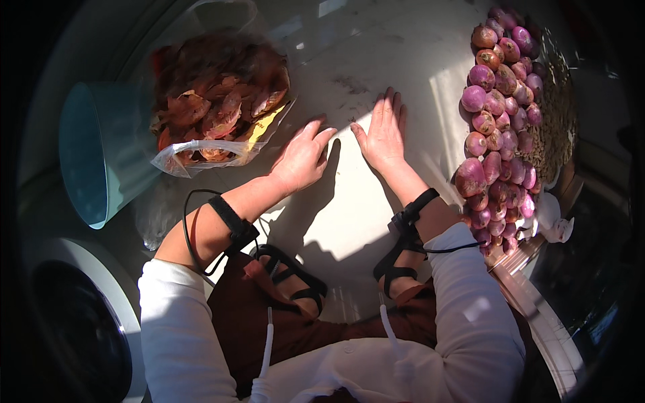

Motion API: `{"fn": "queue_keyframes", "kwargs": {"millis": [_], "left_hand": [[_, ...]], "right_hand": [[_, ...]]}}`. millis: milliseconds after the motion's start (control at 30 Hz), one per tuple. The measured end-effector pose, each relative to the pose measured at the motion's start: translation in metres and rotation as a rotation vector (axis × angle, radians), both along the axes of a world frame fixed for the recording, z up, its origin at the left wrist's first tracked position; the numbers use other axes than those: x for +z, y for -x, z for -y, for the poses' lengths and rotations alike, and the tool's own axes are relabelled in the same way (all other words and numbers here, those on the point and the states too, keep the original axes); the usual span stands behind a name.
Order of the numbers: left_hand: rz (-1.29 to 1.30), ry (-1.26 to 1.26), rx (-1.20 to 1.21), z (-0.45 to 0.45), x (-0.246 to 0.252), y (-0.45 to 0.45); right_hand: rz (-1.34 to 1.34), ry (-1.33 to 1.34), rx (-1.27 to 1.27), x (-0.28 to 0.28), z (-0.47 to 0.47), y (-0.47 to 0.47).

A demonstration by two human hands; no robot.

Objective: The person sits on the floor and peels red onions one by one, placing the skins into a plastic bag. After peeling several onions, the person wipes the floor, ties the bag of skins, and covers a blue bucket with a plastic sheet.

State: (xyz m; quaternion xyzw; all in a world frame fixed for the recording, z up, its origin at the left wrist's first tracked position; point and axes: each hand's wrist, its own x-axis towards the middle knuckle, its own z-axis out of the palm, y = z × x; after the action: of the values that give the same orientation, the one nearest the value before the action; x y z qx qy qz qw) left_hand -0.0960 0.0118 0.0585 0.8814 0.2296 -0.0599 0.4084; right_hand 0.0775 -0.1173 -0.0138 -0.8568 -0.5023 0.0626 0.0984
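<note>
My left hand (pixel 304 152) is over the pale floor, just right of a clear plastic bag (pixel 206 153) filled with dry onion skins (pixel 221 111). Its fingers are slightly bent and hold nothing that I can see. To its right, my right hand (pixel 385 133) lies palm down near small dark scraps (pixel 351 84), fingers extended and thumb apart, with nothing in it. A long pile of reddish-purple onions (pixel 496 126) runs along the floor on the right, apart from that hand.
A light blue plastic bucket (pixel 113 156) lies on its side at left, above a round appliance door (pixel 80 327). Brown pellets or nuts (pixel 554 121) lie beyond the onions, with a white plastic bag (pixel 552 219) near a door track (pixel 536 302). My sandalled feet stand below my hands.
</note>
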Motion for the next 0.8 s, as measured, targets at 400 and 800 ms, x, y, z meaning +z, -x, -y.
{"fn": "queue_keyframes", "kwargs": {"millis": [400, 800], "left_hand": [[-0.082, -0.099, 0.088, -0.006, 0.008, 0.024], [-0.060, -0.043, -0.012, 0.001, 0.016, 0.012]], "right_hand": [[-0.057, -0.094, -0.035, -0.003, -0.068, 0.008], [-0.206, -0.284, 0.342, 0.004, -0.059, -0.031]]}}
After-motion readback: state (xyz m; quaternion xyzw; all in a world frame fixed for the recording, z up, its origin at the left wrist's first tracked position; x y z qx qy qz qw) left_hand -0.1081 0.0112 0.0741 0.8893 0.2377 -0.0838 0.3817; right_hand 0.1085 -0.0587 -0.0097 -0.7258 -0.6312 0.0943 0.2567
